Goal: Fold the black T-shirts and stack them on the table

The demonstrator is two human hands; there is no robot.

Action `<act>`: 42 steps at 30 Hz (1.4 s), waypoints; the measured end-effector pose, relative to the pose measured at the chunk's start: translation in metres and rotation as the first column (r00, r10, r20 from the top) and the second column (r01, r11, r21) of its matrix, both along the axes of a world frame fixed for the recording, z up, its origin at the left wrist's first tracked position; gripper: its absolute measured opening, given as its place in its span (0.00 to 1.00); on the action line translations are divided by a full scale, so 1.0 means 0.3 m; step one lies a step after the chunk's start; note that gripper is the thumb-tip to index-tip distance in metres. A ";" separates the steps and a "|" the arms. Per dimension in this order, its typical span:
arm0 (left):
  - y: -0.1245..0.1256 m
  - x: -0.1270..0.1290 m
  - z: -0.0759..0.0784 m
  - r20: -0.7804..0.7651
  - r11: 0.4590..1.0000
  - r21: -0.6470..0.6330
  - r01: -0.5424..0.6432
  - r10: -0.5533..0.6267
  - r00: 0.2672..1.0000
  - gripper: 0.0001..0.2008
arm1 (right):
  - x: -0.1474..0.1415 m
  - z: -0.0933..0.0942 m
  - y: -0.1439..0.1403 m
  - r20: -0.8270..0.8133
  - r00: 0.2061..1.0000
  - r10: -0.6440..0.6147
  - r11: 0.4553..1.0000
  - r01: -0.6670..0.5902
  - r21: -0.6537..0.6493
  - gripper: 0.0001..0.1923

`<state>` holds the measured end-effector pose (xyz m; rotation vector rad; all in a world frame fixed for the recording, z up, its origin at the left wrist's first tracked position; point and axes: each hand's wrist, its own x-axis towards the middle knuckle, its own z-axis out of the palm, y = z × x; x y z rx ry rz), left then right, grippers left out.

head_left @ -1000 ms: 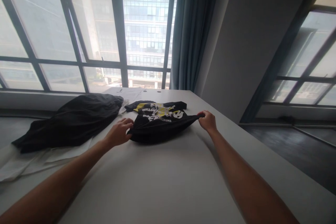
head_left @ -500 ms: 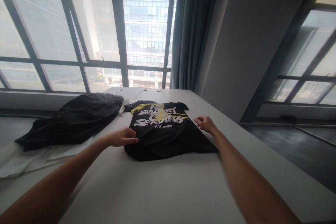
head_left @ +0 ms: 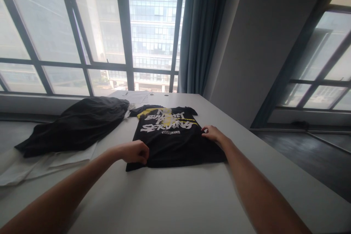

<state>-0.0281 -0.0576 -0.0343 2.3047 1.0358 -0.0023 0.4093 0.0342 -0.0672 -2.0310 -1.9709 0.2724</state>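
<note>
White sheets (head_left: pixel 30 172): spread on the pale table (head_left: pixel 161 201), partly under the dark cloth.
Dark cloth (head_left: pixel 79 122): heaped and rumpled, apart from the T-shirt.
Left hand (head_left: pixel 135 152): fingers curled in at the T-shirt's near left corner; whether they pinch fabric, I cannot tell.
Black T-shirt (head_left: pixel 175 151): flat on the table between both hands, white-and-yellow print up, hem nearest.
Right hand (head_left: pixel 215 134): fingers loosely bent at the shirt's right edge; any grip, I cannot tell.
</note>
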 end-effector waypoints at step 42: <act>0.407 -0.035 -0.081 0.168 0.684 0.602 -0.412 0.396 0.903 0.22 | 0.021 0.116 0.189 0.171 0.984 -0.045 0.970 0.084 -0.227 0.05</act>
